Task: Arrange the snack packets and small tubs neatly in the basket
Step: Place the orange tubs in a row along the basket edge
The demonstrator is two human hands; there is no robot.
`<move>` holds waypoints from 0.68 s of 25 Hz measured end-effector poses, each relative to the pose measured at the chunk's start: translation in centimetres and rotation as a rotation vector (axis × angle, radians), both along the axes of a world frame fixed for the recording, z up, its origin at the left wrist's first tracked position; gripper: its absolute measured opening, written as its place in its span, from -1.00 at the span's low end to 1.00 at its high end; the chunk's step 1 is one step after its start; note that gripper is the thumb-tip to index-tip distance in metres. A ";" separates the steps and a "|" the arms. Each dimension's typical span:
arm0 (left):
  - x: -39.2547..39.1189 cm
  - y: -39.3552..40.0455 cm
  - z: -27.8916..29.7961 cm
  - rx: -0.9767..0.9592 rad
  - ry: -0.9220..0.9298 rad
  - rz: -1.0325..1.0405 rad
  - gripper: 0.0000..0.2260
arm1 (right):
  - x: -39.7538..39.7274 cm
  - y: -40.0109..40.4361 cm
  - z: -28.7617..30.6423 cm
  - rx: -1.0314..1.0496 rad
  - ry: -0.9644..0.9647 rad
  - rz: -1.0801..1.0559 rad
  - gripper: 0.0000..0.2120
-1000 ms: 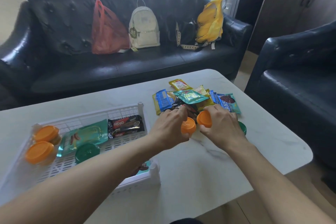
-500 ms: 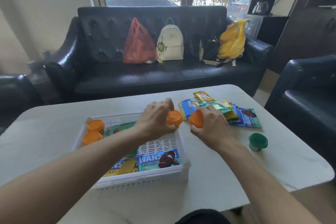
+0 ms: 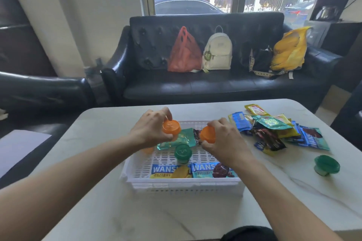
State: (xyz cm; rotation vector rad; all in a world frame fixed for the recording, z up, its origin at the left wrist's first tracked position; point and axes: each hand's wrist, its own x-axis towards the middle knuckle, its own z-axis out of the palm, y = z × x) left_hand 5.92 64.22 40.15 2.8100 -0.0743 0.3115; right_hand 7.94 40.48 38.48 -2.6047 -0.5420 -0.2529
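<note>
Hovering over a white slotted basket (image 3: 184, 186) on a pale marble bench (image 3: 176, 213), the left hand (image 3: 150, 131) holds an orange tub (image 3: 170, 127) with its fingers curled round it, and the right hand (image 3: 225, 139) grips a second orange tub (image 3: 207, 134) the same way. Inside the basket sit a green tub (image 3: 182, 152), a teal packet (image 3: 182, 139) and two blue packets (image 3: 211, 170) along the near wall. Right of the basket lies a loose heap of snack packets (image 3: 274, 131), and a second green tub (image 3: 326, 164) stands apart, nearer the bench's right edge.
</note>
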 end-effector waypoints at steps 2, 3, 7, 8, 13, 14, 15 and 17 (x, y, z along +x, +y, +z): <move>-1.1 2.3 -0.2 -0.008 0.014 0.030 -0.52 | -0.5 1.7 0.0 -0.004 0.004 0.033 -0.47; -1.6 3.3 -0.4 -0.009 0.022 0.047 -0.53 | -0.7 2.5 0.0 -0.010 0.007 0.047 -0.47; -3.3 6.4 -1.7 -0.019 0.058 0.112 -0.54 | -1.3 5.0 -0.2 -0.023 0.013 0.091 -0.47; -3.6 6.6 -2.2 -0.023 0.067 0.116 -0.54 | -1.4 5.4 -0.3 -0.028 0.009 0.100 -0.47; -4.9 7.2 -4.8 -0.058 0.133 0.096 -0.59 | -2.4 7.3 -1.6 -0.041 0.024 0.151 -0.50; -5.0 7.2 -5.4 -0.061 0.147 0.092 -0.59 | -2.5 7.6 -1.9 -0.049 0.030 0.156 -0.51; -5.1 7.2 -6.0 -0.060 0.157 0.087 -0.59 | -2.6 7.9 -2.2 -0.060 0.033 0.159 -0.52; -5.2 7.2 -7.0 -0.052 0.169 0.086 -0.58 | -2.9 8.3 -2.6 -0.079 0.037 0.163 -0.51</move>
